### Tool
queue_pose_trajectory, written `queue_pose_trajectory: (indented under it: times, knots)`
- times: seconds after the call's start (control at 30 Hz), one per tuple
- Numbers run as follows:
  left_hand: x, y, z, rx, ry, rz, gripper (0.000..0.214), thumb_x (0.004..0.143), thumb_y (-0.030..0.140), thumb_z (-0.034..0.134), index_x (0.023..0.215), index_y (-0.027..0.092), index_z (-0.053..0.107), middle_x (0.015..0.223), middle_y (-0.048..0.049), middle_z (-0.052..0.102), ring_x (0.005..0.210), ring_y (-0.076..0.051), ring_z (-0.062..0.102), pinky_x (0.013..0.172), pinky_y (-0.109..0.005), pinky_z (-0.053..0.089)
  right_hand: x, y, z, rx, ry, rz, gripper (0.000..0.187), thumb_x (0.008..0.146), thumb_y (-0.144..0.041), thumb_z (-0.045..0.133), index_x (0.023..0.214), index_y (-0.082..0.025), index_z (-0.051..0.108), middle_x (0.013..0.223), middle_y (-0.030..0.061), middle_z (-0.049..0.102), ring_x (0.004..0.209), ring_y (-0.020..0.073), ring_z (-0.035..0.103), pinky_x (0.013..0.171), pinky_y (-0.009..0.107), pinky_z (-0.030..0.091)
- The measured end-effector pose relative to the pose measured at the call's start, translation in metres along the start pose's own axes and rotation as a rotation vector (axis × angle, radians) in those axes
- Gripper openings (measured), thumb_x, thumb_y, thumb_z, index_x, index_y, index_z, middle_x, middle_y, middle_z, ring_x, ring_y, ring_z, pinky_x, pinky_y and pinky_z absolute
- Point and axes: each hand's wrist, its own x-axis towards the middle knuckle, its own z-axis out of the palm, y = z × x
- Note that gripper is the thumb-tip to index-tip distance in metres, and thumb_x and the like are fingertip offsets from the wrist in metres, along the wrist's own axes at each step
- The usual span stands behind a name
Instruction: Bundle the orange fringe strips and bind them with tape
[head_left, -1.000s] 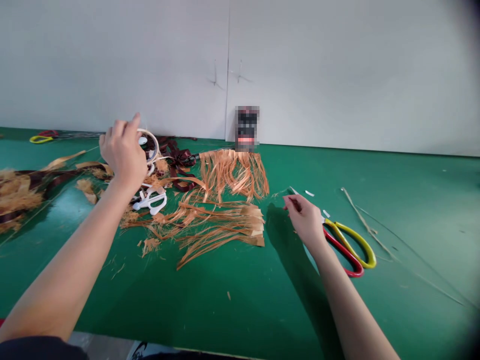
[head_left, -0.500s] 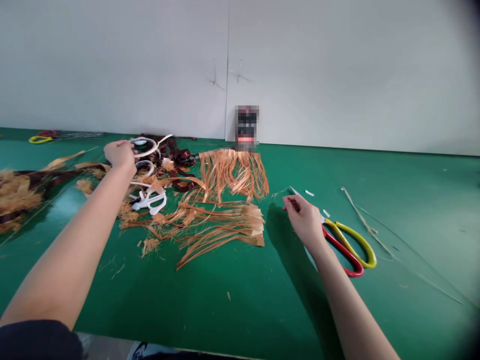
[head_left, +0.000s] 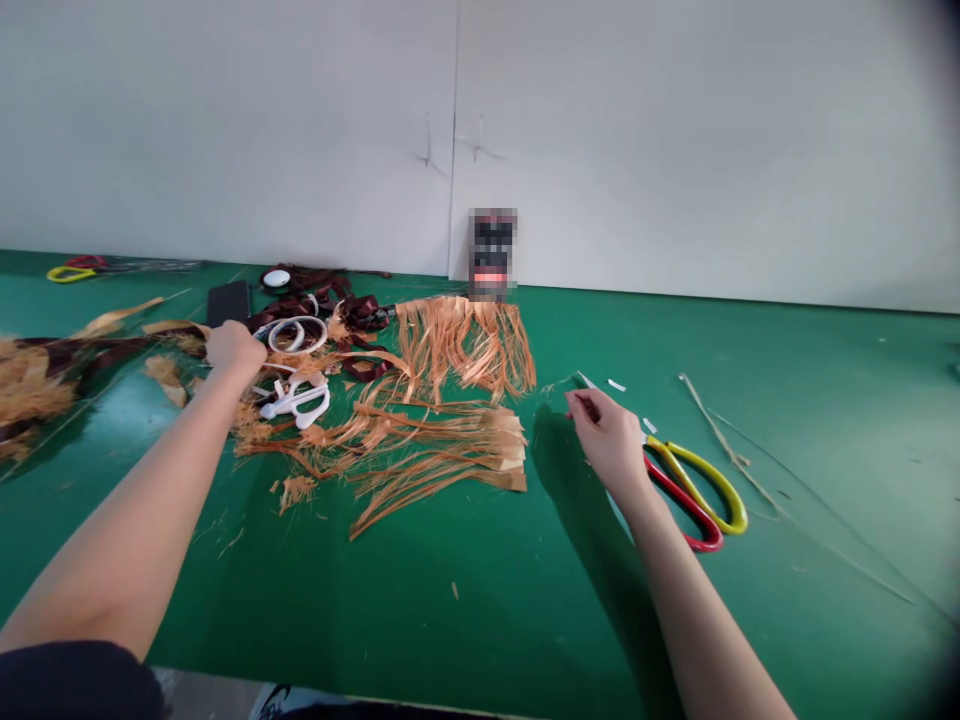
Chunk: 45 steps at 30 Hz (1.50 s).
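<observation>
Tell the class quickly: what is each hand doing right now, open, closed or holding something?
Left hand: palm down at the orange fibre strands, fingers hidden; cannot tell.
Right hand: fingers pinched, closed; anything held is too thin to tell.

No readable text or labels, the upright object [head_left: 493, 255] pixelated beyond reading

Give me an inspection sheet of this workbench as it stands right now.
Surface: green work mat, littered with fibre scraps.
Job's things: orange fibre fringes in two bunches, white plastic rings, white plastic piece, dark red ribbon.
Clutter: white offcuts, dry stalks, second scissors far left.
Grippers: left hand down among fibres beside the rings; right hand pinched over red-and-yellow scissors, any held item unclear.
Cables: nothing seen.
Surroundings: white wall, blurred object against it.
</observation>
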Motion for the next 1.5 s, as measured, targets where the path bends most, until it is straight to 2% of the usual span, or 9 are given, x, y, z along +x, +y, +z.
queue_pose_trajectory:
  times: [0.1,0.23,0.37,0.57,0.83,1.07,1.3,1.37,1.5]
  knots:
    - [-0.001,0.002,0.005,0.144,0.236,-0.087,0.028,0.089,0.03,0.057,0.11,0.012,0.058,0.119,-0.0092,0.056,0.113,-0.026,0.051,0.098,-0.054,0.038,0.0,0.001,0.001,-0.001,0.005,-0.003,0.032,0.084,-0.042,0.046,0.087,-0.018,0.067,0.07,0.0065,0.069,0.056,0.0178,0.056,0.06,0.03,0.041]
    - [-0.004,0.031,0.005,0.272,0.408,-0.11,0.013,0.085,0.019,0.051,0.081,0.013,0.061,0.11,-0.005,0.058,0.126,-0.033,0.029,0.101,-0.066,-0.007,0.0,0.002,0.003,-0.001,0.01,-0.003,0.032,0.084,-0.042,0.045,0.087,-0.018,0.067,0.07,0.0065,0.069,0.057,0.0182,0.057,0.06,0.03,0.041]
    - [-0.008,0.09,-0.004,0.426,0.344,-0.014,0.022,0.089,0.029,0.048,0.097,0.015,0.063,0.119,-0.0022,0.056,0.122,-0.027,0.031,0.105,-0.055,0.006,0.0,0.003,0.003,0.001,0.02,-0.003,0.032,0.084,-0.042,0.045,0.087,-0.018,0.067,0.07,0.0062,0.069,0.059,0.0188,0.059,0.061,0.03,0.041]
    - [-0.007,0.16,-0.01,0.539,0.436,0.037,0.037,0.093,0.031,0.045,0.126,0.016,0.052,0.153,-0.0077,0.024,0.127,-0.03,0.031,0.102,-0.053,0.009,0.0,0.003,0.003,0.005,0.028,-0.008,0.032,0.084,-0.042,0.046,0.086,-0.018,0.067,0.069,0.006,0.069,0.061,0.0194,0.06,0.061,0.03,0.042]
    - [-0.011,0.192,-0.002,0.422,0.484,0.205,0.044,0.085,0.01,0.056,0.122,0.032,0.055,0.149,0.0116,0.029,0.118,-0.022,0.041,0.1,-0.051,0.014,-0.001,0.0,0.002,0.002,0.019,-0.009,0.034,0.084,-0.044,0.045,0.087,-0.018,0.067,0.071,0.0076,0.07,0.061,0.0205,0.059,0.06,0.031,0.041]
    - [-0.035,0.237,0.023,0.036,0.377,0.376,0.028,0.09,0.016,0.051,0.111,0.025,0.067,0.129,-0.0054,0.052,0.111,-0.023,0.052,0.091,-0.043,0.042,-0.002,-0.004,0.001,0.032,0.018,-0.002,0.036,0.085,-0.048,0.045,0.084,-0.018,0.066,0.067,0.0065,0.068,0.06,0.0199,0.059,0.06,0.031,0.041]
    - [-0.099,0.273,0.055,-0.273,0.122,0.288,0.031,0.086,0.02,0.057,0.112,0.035,0.066,0.125,0.0002,0.053,0.094,-0.021,0.057,0.087,-0.043,0.048,-0.008,-0.021,-0.004,0.26,0.018,-0.018,0.042,0.09,-0.052,0.04,0.092,-0.017,0.063,0.075,0.005,0.065,0.068,0.017,0.059,0.067,0.03,0.045]
    - [-0.113,0.277,0.058,-0.287,0.071,0.278,0.03,0.086,0.019,0.056,0.111,0.034,0.066,0.123,-0.0011,0.055,0.089,-0.019,0.058,0.085,-0.042,0.049,-0.014,-0.037,-0.01,0.421,-0.049,-0.093,0.041,0.091,-0.05,0.04,0.102,-0.017,0.062,0.09,0.0064,0.066,0.084,0.0176,0.06,0.079,0.031,0.046]
    - [-0.128,0.284,0.061,-0.337,-0.032,0.23,0.03,0.087,0.019,0.055,0.11,0.034,0.066,0.122,-0.0022,0.055,0.09,-0.019,0.058,0.085,-0.042,0.05,-0.034,-0.073,-0.025,0.679,-0.415,-0.172,0.037,0.093,-0.046,0.042,0.117,-0.022,0.057,0.11,0.0058,0.063,0.097,0.0166,0.059,0.088,0.032,0.046]
